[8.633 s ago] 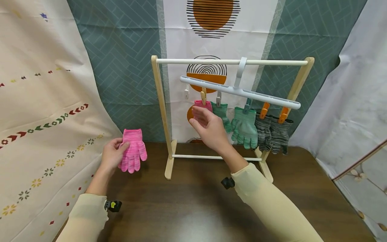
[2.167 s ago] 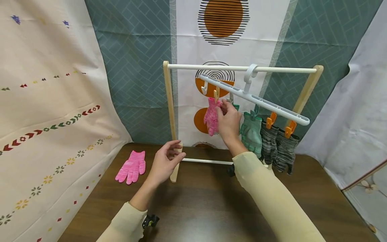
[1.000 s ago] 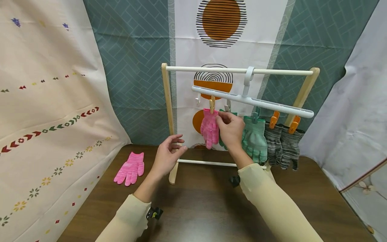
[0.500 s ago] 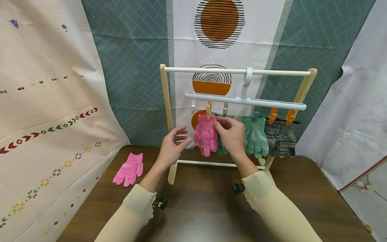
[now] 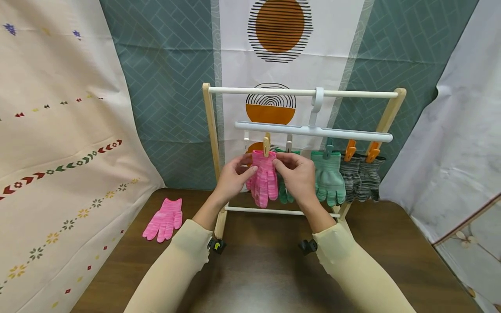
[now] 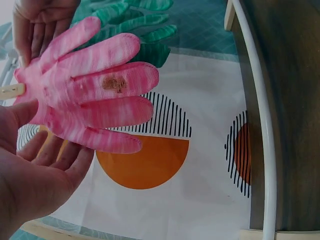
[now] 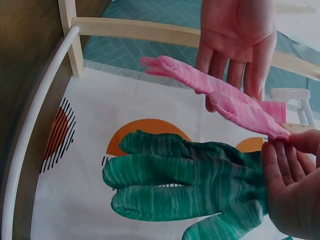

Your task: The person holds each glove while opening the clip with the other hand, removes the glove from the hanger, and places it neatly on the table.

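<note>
You are facing a dark brown wooden table (image 5: 258,278), its top catching a soft patch of light near you. Behind it a teal cloth with a herringbone line pattern (image 5: 164,87) is hanging as a backdrop, and a white banner printed with orange discs and black stripes (image 5: 279,39) is running down its middle. To your left a cream cloth with rows of small arrows and flowers (image 5: 58,152) is draping down onto the table's edge. To your right a pale grey-white sheet (image 5: 462,130) is hanging in loose folds.
</note>
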Motion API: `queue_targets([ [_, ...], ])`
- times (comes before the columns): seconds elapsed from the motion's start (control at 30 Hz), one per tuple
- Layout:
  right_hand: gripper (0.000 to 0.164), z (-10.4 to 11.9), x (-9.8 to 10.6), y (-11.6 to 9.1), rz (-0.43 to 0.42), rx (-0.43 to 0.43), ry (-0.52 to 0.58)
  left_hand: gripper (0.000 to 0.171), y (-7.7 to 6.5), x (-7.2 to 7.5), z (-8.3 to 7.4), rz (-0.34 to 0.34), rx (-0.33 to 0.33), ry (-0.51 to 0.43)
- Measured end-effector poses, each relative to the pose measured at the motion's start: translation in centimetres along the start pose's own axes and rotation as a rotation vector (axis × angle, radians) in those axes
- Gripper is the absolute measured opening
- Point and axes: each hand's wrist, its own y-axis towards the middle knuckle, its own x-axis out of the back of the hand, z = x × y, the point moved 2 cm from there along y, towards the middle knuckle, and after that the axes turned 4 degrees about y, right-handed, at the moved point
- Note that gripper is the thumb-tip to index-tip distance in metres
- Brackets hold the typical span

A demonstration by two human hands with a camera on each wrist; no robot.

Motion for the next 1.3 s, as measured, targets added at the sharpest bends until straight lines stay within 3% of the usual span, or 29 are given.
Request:
queue_targets([
  [0.23, 0.019, -2.9, -0.3, 0.7, 0.017, -0.027, 0.028, 0.037, -0.6, 0.4, -2.3, 0.035, 0.071, -0.024],
  [0.37, 0.021, -3.2, -0.4, 0.9, 0.025, -0.015, 0.026, 0.029, -0.9, 0.5, -3.1, 0.038, 0.086, -0.028],
  [0.6, 0.042, -2.9, -1.2, 1.4, 0.072, 0.009, 0.014, 0.031, -0.1, 0.1, -0.6, 0.004, 0.098, -0.059],
  [0.73, 0.049, -2.5, -1.9, 1.9, 0.08, 0.025, 0.034, 0.031, -0.2, 0.0, -0.3, -0.018, 0.094, -0.067],
  [0.93, 0.046, -1.7, -3.1, 2.3, 0.06, 0.069, 0.079, 0.027, -0.4, -0.2, -0.5, -0.034, 0.096, -0.09],
  [1.17, 0.04, 1.6, -3.6, 2.1, 0.014, 0.097, 0.081, 0.031, -0.7, -0.2, -0.3, -0.015, 0.11, -0.099],
  [1.3, 0.033, 2.3, -3.7, 2.2, -0.028, 0.089, 0.08, 0.033, -0.9, -0.2, -0.5, 0.006, 0.132, -0.109],
])
